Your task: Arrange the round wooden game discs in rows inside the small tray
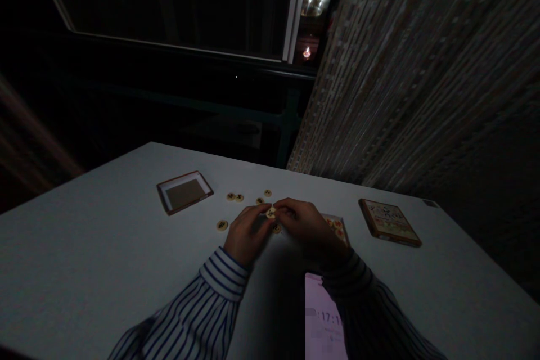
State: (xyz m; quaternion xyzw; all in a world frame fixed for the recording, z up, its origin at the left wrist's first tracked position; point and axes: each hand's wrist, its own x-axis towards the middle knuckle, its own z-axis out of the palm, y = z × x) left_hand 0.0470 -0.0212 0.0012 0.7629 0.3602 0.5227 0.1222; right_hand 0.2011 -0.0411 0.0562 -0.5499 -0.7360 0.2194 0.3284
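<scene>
Between the fingertips of both hands is a round Chinese chess piece point(270, 212) with a dark character on its face. My left hand point(247, 233) pinches it from the left, and my right hand point(304, 225) grips it from the right. Just below the fingers lies another chess piece point(276, 229). A loose piece point(222, 225) rests left of my left hand, and several more point(239, 198) are scattered beyond the hands. Partly hidden behind my right hand, an open box point(345, 229) holds pieces with red characters.
On the white table point(169, 270), a shallow open box part point(184, 204) lies at the left. A closed flat box with a printed cover point(390, 220) is at the right. A lit phone point(323, 320) lies near my right forearm. A string curtain point(363, 67) hangs beyond the table.
</scene>
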